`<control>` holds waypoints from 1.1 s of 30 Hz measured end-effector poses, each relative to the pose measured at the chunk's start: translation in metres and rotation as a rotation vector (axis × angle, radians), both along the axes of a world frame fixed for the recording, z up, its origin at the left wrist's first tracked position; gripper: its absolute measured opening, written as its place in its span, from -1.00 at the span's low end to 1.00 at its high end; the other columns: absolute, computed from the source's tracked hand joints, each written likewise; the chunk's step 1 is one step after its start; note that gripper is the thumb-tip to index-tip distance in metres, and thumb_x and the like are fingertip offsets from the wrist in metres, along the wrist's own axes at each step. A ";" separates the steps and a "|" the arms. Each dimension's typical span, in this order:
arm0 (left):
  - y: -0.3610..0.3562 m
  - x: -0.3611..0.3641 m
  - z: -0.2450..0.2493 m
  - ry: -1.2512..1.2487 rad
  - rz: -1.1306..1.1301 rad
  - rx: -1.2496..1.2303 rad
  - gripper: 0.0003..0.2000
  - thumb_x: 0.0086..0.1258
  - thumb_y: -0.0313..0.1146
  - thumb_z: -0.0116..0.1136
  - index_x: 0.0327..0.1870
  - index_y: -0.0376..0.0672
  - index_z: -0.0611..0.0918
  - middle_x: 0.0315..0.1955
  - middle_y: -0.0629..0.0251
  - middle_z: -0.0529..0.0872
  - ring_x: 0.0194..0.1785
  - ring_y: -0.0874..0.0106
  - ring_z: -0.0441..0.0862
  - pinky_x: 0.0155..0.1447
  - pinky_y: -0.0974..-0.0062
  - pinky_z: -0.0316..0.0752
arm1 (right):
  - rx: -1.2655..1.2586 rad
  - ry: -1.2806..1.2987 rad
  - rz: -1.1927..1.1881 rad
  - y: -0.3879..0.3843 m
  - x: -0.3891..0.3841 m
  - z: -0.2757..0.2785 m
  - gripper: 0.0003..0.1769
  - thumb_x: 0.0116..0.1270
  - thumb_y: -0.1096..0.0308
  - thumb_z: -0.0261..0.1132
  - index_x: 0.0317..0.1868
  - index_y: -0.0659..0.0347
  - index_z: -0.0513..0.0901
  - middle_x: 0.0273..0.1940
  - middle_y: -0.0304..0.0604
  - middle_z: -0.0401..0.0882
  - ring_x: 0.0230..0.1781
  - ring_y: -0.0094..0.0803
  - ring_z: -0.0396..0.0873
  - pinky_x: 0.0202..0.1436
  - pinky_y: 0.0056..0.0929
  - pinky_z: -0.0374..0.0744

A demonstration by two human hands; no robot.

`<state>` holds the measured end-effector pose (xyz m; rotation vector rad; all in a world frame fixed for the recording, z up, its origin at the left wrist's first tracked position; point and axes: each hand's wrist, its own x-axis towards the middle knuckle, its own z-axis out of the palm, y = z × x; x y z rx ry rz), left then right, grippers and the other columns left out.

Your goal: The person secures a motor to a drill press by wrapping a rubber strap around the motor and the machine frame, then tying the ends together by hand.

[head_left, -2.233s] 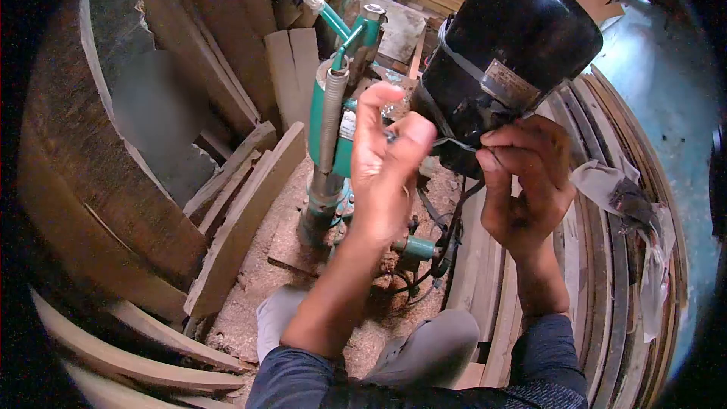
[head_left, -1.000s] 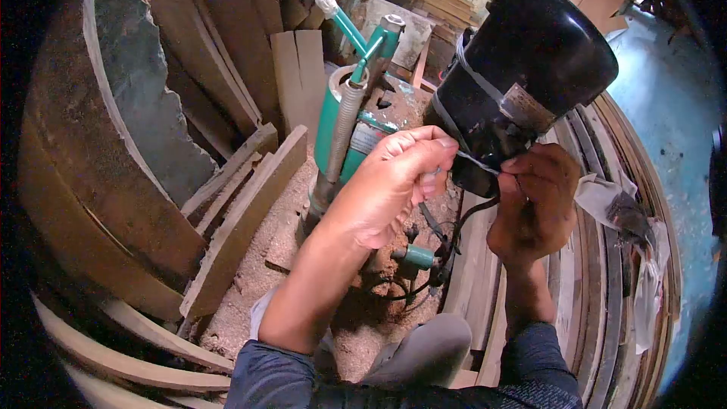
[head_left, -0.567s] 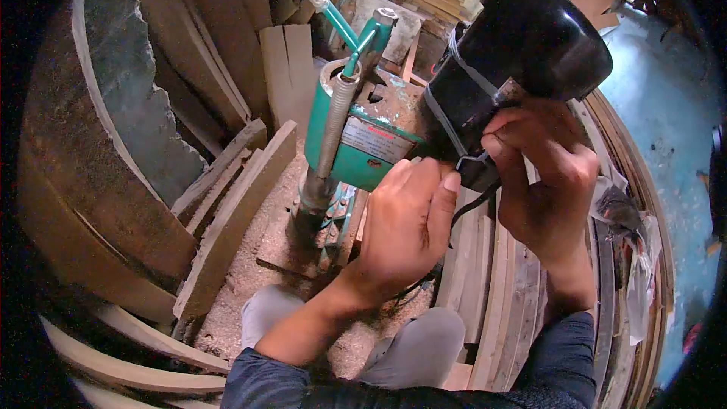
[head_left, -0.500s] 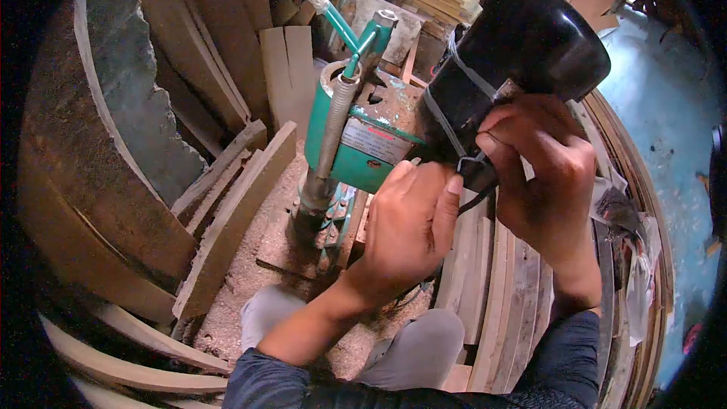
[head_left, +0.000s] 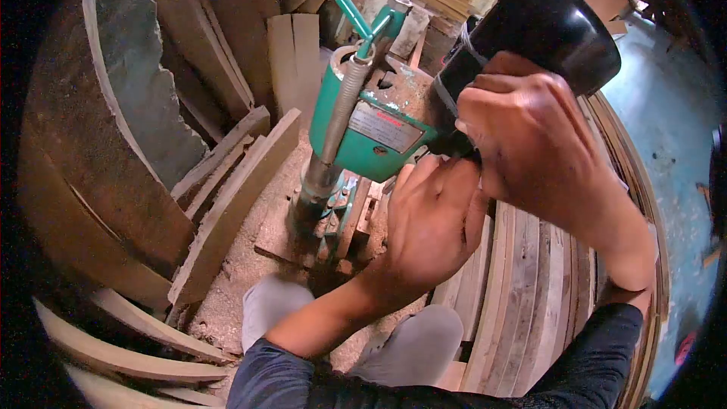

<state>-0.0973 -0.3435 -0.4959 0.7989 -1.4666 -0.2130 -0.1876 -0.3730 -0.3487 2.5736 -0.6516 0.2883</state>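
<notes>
Small, slow finger moves are helping most in such a tight spot. The left hand and right hand are sitting close together, fingers bent (I cannot tell what they are pinching). The black motor is sitting past the green machine's right edge, looking round and shiny, with a grey band crossing it.

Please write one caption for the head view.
Bare left hand and right hand close together by a shiny black cylindrical housing beside a green metal machine.
</notes>
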 end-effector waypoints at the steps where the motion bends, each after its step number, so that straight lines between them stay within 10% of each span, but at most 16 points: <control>1: 0.002 -0.001 0.000 0.003 0.011 0.016 -0.93 0.36 -0.46 0.17 -0.30 -0.20 0.53 -0.40 0.12 0.56 -0.27 0.09 0.49 -0.17 0.14 0.31 | -0.038 -0.079 0.100 0.001 0.002 0.000 -0.81 -0.08 0.63 0.31 -0.37 0.30 0.55 -0.31 0.02 0.62 -0.16 0.01 0.59 -0.11 -0.19 0.59; 13: 0.002 -0.002 -0.009 0.051 0.211 -0.050 -0.90 0.37 -0.37 0.28 -0.25 -0.19 0.70 0.21 -0.04 0.45 0.27 0.09 0.37 0.30 0.17 0.22 | 0.135 0.253 0.192 -0.028 0.023 0.035 -0.85 -0.14 0.47 0.37 -0.59 0.31 0.54 -0.33 -0.11 0.53 -0.15 -0.10 0.53 -0.04 -0.17 0.49; 33: -0.022 -0.014 -0.025 0.297 -0.051 -0.273 -0.90 0.29 -0.53 0.37 -0.26 -0.37 0.71 0.08 -0.16 0.69 0.22 0.02 0.63 0.32 0.18 0.46 | 0.225 0.310 0.054 -0.014 0.032 0.047 -0.83 0.00 0.48 0.36 -0.35 0.18 0.58 -0.34 -0.11 0.53 -0.20 -0.08 0.56 -0.04 -0.20 0.51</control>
